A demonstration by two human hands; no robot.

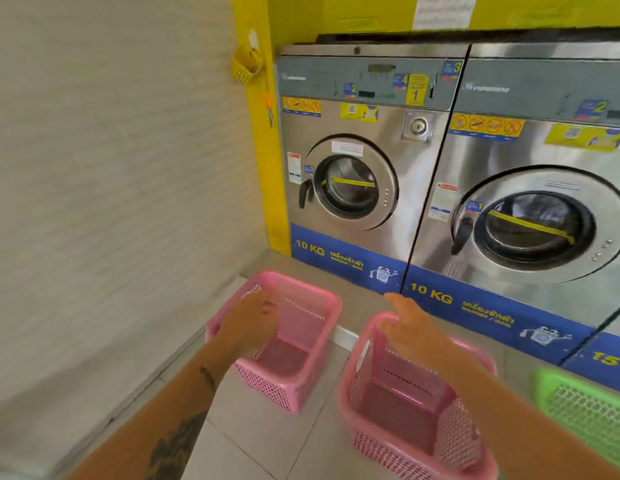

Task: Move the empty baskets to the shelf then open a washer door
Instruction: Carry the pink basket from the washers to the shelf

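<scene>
Left pink basket (277,386), empty, on floor (267,445) lower centre, under blurred left hand (253,320), grip cannot be told; right pink basket (454,431), empty, under right hand (409,327), fingers straight, holding nothing. Green basket (585,410) lower right. Washers (370,133) behind, doors closed

Two bare forearms fill the lower view of a head-worn camera. The left forearm (197,393) carries dark ink. A small tattoo (208,375), a short slanted stroke, sits a little way back from the left hand (253,320). A large tattoo (176,448) of dense black, ragged, branching shapes lies farther back from that hand, toward the elbow. Motion blur keeps either design from being read. The right forearm (509,410), to the right of the left hand, is bare up to the right hand (410,329). Both wrists are bare and the fingers are soft with blur.
</scene>
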